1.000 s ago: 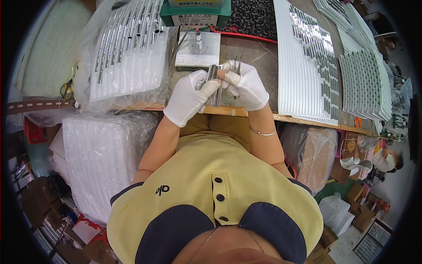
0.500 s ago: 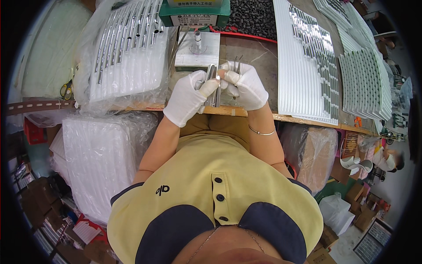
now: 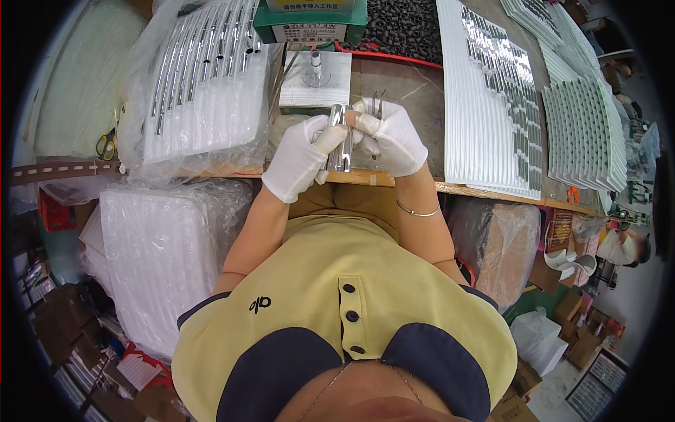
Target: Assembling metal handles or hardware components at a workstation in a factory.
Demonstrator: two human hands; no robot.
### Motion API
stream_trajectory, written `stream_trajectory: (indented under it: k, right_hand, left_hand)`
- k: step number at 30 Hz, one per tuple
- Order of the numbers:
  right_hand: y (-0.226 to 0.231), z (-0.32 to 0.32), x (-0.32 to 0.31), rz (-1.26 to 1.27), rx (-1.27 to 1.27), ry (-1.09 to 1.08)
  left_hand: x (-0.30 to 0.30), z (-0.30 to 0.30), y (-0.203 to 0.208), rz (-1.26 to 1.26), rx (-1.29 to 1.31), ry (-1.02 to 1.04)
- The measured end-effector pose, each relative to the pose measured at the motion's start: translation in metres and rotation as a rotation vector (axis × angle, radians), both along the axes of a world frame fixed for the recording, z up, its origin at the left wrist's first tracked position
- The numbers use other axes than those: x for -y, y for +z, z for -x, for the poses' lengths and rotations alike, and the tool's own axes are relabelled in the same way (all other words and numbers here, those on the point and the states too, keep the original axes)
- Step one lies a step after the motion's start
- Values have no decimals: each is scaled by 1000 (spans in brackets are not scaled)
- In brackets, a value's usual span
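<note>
In white gloves, both my hands are at the front edge of the workbench. My left hand [image 3: 298, 157] is closed around a shiny chrome tube [image 3: 339, 156], which points away from me. My right hand [image 3: 398, 139] pinches at the tube's upper right side with bare thumb and finger tips. Thin metal prongs [image 3: 378, 102], like tweezers, stick out between its fingers. Whether it also holds a small part is hidden. Just beyond my hands, a white block [image 3: 295, 93] carries a short upright metal post [image 3: 316, 67].
Chrome tubes [image 3: 200, 70] lie on plastic-wrapped foam at the left, beside yellow-handled scissors [image 3: 106, 144]. A green machine base [image 3: 360, 15] and a red-edged tray of small black parts [image 3: 404, 32] stand behind. White ribbed trays [image 3: 471, 133] holding metal pieces are at the right.
The chrome tube has turned slightly in my hands and shows a broader bright face. Both hands stay in nearly the same place.
</note>
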State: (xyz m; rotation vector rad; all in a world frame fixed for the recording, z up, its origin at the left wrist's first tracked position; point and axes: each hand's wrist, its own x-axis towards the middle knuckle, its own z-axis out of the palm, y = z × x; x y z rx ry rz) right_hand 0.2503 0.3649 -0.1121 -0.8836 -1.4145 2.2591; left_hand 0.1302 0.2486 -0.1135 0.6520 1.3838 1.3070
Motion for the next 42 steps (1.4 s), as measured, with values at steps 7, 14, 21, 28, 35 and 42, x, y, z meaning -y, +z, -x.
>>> stream_trajectory:
  k: [7,14,21,28,35,42]
  right_hand:
    - [1,1,1,-53,10,-12]
    - [2,1,2,-55,26,-15]
    - [2,0,3,-73,14,-26]
    - [3,-2,3,-140,23,-4]
    - [2,-2,2,-162,24,5]
    - [3,-4,2,-144,-12,7]
  left_hand:
    - [0,0,2,-26,-18,5]
    - [0,0,1,-47,8,5]
    - [0,0,3,-15,-2,-1]
    - [0,-2,-2,-51,-42,15]
    - [-1,-1,-10,-97,-109,20]
    - [-1,-2,-8,-134,-235,35]
